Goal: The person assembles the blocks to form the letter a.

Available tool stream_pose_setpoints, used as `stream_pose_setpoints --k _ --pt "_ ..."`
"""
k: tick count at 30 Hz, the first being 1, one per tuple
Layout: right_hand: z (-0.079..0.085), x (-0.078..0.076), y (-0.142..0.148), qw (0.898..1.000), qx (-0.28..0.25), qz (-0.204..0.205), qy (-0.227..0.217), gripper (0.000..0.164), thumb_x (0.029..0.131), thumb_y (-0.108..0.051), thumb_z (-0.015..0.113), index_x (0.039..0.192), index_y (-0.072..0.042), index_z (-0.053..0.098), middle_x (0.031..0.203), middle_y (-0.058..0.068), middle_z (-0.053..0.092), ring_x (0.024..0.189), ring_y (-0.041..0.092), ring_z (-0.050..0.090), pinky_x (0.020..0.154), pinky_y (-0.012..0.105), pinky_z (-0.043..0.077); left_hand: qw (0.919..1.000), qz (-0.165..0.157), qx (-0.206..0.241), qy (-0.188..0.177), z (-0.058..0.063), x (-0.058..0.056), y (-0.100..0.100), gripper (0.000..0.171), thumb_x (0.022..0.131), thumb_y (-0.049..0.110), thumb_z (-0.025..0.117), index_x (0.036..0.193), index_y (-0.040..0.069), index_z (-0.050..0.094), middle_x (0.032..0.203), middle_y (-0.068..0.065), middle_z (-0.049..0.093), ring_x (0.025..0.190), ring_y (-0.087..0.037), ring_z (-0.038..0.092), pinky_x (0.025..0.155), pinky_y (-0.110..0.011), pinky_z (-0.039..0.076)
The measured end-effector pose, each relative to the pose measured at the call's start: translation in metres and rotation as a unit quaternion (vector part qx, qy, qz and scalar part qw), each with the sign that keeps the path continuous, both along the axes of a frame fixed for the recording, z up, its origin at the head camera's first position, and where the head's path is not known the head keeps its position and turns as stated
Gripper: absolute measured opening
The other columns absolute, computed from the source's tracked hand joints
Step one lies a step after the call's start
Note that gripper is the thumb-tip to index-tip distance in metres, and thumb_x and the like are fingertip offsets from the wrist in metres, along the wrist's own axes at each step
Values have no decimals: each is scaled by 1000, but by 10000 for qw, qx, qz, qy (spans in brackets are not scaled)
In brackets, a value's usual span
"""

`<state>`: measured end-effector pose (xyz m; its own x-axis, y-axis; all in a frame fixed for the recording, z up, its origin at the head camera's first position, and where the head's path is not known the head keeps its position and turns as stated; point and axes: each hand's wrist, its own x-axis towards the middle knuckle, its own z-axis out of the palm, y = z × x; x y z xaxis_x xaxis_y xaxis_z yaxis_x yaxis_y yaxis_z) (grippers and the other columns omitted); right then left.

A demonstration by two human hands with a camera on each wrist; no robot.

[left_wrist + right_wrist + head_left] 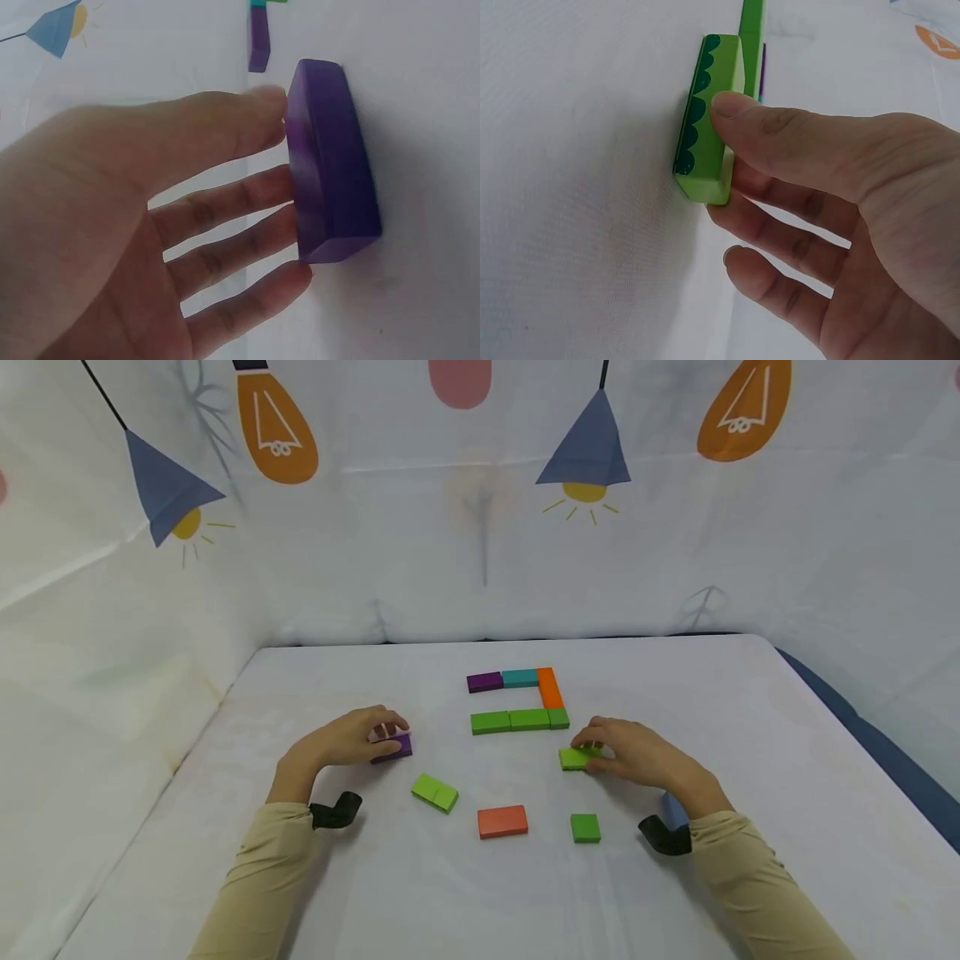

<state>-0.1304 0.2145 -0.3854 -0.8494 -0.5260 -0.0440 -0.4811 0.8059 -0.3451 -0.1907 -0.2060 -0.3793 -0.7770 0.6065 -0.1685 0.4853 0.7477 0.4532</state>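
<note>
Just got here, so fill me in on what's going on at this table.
A person is handling coloured blocks with both hands. The left hand grips a purple block, while the right hand pinches a light green block. Between the hands and slightly farther off, a second purple block, a teal block, an orange block and a green row form a three-sided outline, open at the person's left. A red-orange block and a small green block lie nearer the person.
</note>
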Motion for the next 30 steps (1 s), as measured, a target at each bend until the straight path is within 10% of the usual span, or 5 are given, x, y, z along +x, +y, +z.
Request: stream_pose_setpoints --k 30 --pt "-5 -11 -4 9940 -409 -784 -637 38 83 -28 72 114 -9 59 86 1 59 78 14 52 70 29 46 9999 -74 59 -39 -4 -3 3 38 90 22 63 127 13 58 105 -6 61 95 -18 59 81 -35 48"
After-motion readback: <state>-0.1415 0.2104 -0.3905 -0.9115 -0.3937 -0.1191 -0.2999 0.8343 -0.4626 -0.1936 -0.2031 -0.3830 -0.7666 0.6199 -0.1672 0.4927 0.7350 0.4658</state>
